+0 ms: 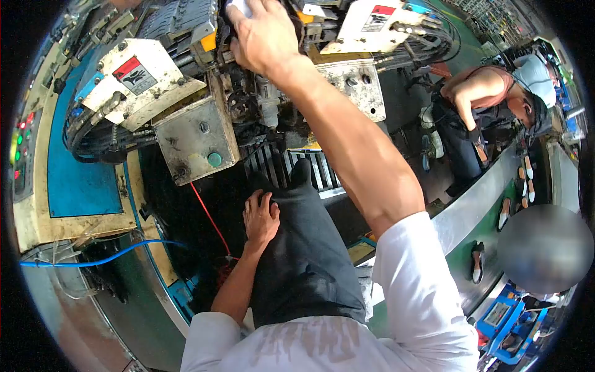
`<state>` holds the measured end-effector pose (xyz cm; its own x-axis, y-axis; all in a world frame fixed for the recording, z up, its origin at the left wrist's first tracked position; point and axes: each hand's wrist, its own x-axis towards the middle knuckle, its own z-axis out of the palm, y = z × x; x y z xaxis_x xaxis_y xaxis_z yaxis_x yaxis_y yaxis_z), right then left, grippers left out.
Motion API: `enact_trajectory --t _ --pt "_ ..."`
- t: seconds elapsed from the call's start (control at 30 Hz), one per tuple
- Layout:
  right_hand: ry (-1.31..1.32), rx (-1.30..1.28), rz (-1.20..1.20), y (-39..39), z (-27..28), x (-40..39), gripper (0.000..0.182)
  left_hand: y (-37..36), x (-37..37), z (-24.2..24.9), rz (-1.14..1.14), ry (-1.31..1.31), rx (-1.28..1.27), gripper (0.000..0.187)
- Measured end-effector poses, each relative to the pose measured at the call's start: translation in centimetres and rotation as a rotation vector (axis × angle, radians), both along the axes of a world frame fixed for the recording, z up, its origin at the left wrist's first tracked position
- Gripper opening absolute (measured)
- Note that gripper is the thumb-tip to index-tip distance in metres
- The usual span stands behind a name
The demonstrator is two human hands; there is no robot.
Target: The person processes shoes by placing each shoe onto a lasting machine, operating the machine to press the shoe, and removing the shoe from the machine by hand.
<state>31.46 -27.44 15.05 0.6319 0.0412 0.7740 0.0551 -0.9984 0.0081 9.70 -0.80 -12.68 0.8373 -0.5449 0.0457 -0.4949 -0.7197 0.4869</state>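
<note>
At the top of the view, my right hand (266, 37) reaches into the middle of a machine with its fingers curled. Under those fingers a bit of a white piece (240, 7) shows; its kind is cut off by the frame edge. My left hand (260, 218) lies on my knee in dark trousers (310, 248), fingers spread and holding nothing. Two white machine guards with red warning labels, a left guard (137, 77) and a right guard (365, 28), flank my right hand. Below the left one sits a metal box (195, 136) with a green button.
On the left stands a control panel (23, 149) with lit buttons, near a blue hose (111, 259). To the right, a conveyor (462, 217) carries several shoes (477, 263). A co-worker (474, 111) bends over beyond it. A blue crate (505, 325) is at lower right.
</note>
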Motion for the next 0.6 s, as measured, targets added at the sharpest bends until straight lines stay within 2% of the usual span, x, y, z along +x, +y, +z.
enact_trajectory --t 0.07,0.17,0.27,0.37,0.43,0.47,0.53,0.57,0.6 --pt "-0.056 0.073 0.101 0.3 -0.7 -3.0 0.059 0.2 0.3 -0.1 0.009 0.055 -0.002 0.04" --pt "-0.035 0.256 0.193 2.2 -3.9 -12.4 0.055 0.3 0.5 -0.8 0.008 0.04 -0.029 0.04" --pt "0.153 0.46 0.077 2.2 -12.6 -26.4 0.052 0.4 0.4 -0.6 -0.016 -0.012 0.001 0.038" --pt "0.301 0.624 -0.277 1.5 -20.8 -46.2 0.047 1.2 0.8 -1.9 -0.143 -0.114 -0.008 0.039" --pt "0.265 0.718 -0.569 1.7 -25.7 -61.8 0.05 1.9 1.6 -3.5 -0.182 -0.115 -0.035 0.039" --pt "0.254 0.875 -0.871 3.0 -27.1 -69.7 0.051 1.9 1.7 -3.6 -0.191 -0.09 -0.029 0.039" --pt "0.441 0.581 -1.286 5.1 -26.1 -83.8 0.047 2.2 2.0 -4.0 -0.194 -0.059 0.004 0.038" --pt "0.409 0.644 -1.419 6.3 -26.0 -89.9 0.045 2.1 2.3 -4.3 -0.187 -0.055 0.023 0.038" --pt "0.508 0.687 -1.589 7.8 -24.3 -94.0 0.048 2.2 2.7 -4.7 -0.205 -0.053 -0.001 0.038"
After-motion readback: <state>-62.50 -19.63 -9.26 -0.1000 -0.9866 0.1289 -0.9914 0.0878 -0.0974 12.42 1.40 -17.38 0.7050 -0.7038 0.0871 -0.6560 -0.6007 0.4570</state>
